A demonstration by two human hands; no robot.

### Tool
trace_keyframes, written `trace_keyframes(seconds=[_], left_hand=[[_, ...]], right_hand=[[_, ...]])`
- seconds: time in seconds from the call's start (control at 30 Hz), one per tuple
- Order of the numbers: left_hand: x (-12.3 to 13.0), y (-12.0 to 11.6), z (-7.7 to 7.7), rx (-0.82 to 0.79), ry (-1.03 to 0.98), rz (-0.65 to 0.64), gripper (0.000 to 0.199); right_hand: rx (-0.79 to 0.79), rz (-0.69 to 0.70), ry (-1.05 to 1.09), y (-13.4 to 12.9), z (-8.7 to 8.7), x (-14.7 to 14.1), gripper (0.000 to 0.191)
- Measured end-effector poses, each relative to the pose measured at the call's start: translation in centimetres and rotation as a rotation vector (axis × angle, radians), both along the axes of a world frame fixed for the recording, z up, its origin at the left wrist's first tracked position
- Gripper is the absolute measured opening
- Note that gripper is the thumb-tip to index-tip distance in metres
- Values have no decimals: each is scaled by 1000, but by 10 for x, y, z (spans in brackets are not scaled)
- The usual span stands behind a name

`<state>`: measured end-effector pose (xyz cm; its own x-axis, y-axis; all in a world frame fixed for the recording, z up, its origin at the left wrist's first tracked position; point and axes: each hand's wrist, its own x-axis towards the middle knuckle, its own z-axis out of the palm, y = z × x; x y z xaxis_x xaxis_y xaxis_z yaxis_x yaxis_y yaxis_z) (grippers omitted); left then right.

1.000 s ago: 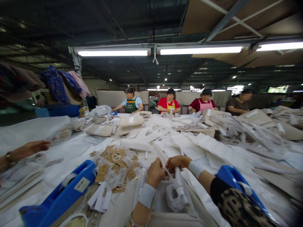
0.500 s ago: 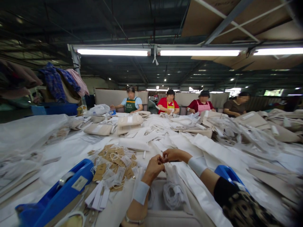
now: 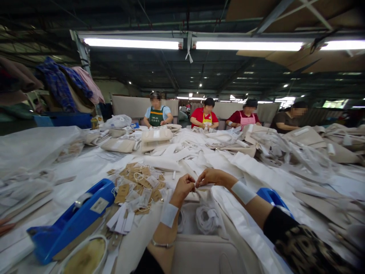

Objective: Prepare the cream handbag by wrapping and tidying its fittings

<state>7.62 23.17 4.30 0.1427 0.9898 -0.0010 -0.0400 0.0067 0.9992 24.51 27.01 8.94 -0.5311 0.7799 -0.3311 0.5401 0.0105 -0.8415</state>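
Observation:
My left hand point(image 3: 184, 188) and my right hand point(image 3: 211, 178) meet over the far side of a beige bag point(image 3: 205, 251). Fingertips of both are pinched close together; whatever small thing lies between them is too hidden to name. Just below my hands, a coiled strap in white wrapping point(image 3: 207, 220) rests on the bag. Pale strips of tape are stuck around both my wrists. To the left of my left hand lies a pile of brown cardboard tags point(image 3: 135, 182) with white strings, with several white tags point(image 3: 121, 219) at its near side.
A blue tape dispenser point(image 3: 72, 224) stands at left, another point(image 3: 275, 199) beyond my right forearm. A round container point(image 3: 85, 257) sits at the near left. Folded beige bags point(image 3: 156, 137) and plastic wrapping cover the table. Another person's hand point(image 3: 6, 226) shows at the left edge; several co-workers sit opposite.
The view has tipped downward. My fingertips stay close together, with my right hand turned slightly. Another person's fingers have come in at the left edge, and the round container shows more.

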Motion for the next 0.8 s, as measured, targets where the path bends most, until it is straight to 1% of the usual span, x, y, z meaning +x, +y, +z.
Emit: trace_keyframes(seconds=[0.07, 0.13, 0.2, 0.23, 0.3, 0.37, 0.47, 0.6, 0.7, 0.8], left_hand=[[-1, 0, 0, -6, -28, 28, 18], [-3, 1, 0, -17, -54, 65, 16], [-5, 1, 0, -33, -78, 96, 15], [-5, 1, 0, -38, -87, 106, 15], [-6, 0, 1, -44, -106, 127, 16], [-7, -1, 1, -48, -125, 158, 16], [-9, -3, 1, -55, -149, 225, 17], [-11, -4, 1, -53, -153, 296, 23], [-11, -4, 0, -29, -118, 307, 25], [-10, -3, -2, 13, -38, 312, 27]], right_hand=[[-47, 15, 90, -4, -4, 4, 23], [-87, 47, 185, -9, -7, 7, 34], [-86, 41, 276, -15, -10, 7, 44], [-67, 16, 309, -17, -13, 7, 44], [-5, -62, 331, -21, -20, 2, 35], [63, -133, 301, -23, -28, -4, 26], [162, -226, 247, -24, -38, -11, 25], [268, -324, 152, -25, -47, -13, 24], [343, -354, 89, -26, -51, -15, 20], [407, -332, 29, -28, -50, -18, 14]])
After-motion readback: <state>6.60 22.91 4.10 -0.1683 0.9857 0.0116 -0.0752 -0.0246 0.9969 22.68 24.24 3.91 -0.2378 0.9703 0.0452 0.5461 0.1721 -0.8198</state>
